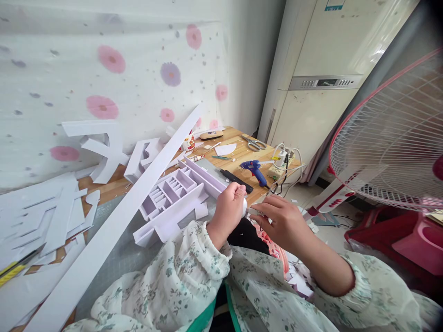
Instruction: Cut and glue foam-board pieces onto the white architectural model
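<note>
My left hand is closed in a fist, and a small white rounded piece shows at its edge. What the rest of that piece looks like is hidden by the fingers. Close beside it on the right, my right hand has its fingertips pinched together at a small greyish thing, too little of which shows to name. Left of the hands lies a white letter-like form with raised walls and small compartments. A long white strip slants across the view in front of it.
A blue glue gun, a black bar-shaped tool and scissors lie on the wooden table. White cut pieces and a yellow cutter are at left. Cables run by a power strip. A fan stands right.
</note>
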Motion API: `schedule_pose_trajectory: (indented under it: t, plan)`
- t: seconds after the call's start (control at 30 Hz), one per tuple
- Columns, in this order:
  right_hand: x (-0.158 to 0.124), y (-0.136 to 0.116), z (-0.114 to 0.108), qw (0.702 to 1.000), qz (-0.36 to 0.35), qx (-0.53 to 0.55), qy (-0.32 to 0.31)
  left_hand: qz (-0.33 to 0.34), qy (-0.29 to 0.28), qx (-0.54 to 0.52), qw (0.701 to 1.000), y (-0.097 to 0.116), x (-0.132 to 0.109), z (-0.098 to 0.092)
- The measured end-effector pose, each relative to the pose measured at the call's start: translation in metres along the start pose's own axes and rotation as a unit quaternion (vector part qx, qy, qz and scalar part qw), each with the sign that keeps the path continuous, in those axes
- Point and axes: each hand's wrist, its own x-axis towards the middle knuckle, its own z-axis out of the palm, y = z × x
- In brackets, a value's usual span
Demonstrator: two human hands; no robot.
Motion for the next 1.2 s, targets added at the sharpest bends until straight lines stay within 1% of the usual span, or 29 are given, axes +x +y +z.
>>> schedule_pose_trajectory:
  t: [0.1,0.23,0.43,0.63,0.73,0.8,0.87,0.9,0.97,1.0,1.03,1.07,1.2]
  plan:
    - [0.002,-0.002,-0.001,0.999,-0.012,-0.03,-0.014,0.011,0.006,0.025,1.0,-0.001,-0.001,-0.001]
    - [0.003,-0.004,-0.002,0.998,-0.025,-0.058,-0.029,0.03,0.031,0.056,0.997,0.001,-0.001,-0.002]
    - [0.002,-0.001,-0.002,0.999,-0.011,-0.024,-0.031,0.016,0.009,0.036,0.999,0.003,-0.001,-0.001]
    - [0.004,-0.004,-0.001,0.997,-0.032,-0.059,-0.038,0.028,0.031,0.06,0.997,0.008,-0.006,0.001]
    - [0.005,-0.003,0.0,0.997,-0.047,-0.051,-0.037,0.01,0.043,0.054,0.998,0.008,-0.009,0.005]
    - [0.004,0.0,-0.002,0.998,-0.043,-0.031,-0.042,-0.017,0.039,0.012,0.999,0.008,-0.012,0.006]
    - [0.003,0.005,-0.004,0.999,-0.023,0.003,-0.045,-0.055,0.006,-0.089,0.995,0.01,-0.016,0.003]
    - [0.003,0.007,-0.005,0.999,-0.009,0.021,-0.039,-0.077,-0.026,-0.155,0.985,0.012,-0.018,0.0]
    - [0.003,0.013,-0.008,0.998,0.014,0.059,-0.007,-0.112,-0.109,-0.28,0.947,0.017,-0.023,-0.009]
    - [0.003,0.015,-0.009,0.997,0.017,0.076,0.014,-0.118,-0.148,-0.32,0.928,0.019,-0.026,-0.014]
    - [0.003,0.017,-0.009,0.995,0.015,0.092,0.034,-0.113,-0.175,-0.339,0.917,0.021,-0.029,-0.019]
    - [0.004,0.018,-0.01,0.993,0.009,0.106,0.051,-0.099,-0.192,-0.341,0.915,0.022,-0.031,-0.023]
    - [0.007,0.014,-0.011,0.989,-0.018,0.114,0.097,-0.036,-0.205,-0.292,0.933,0.022,-0.036,-0.031]
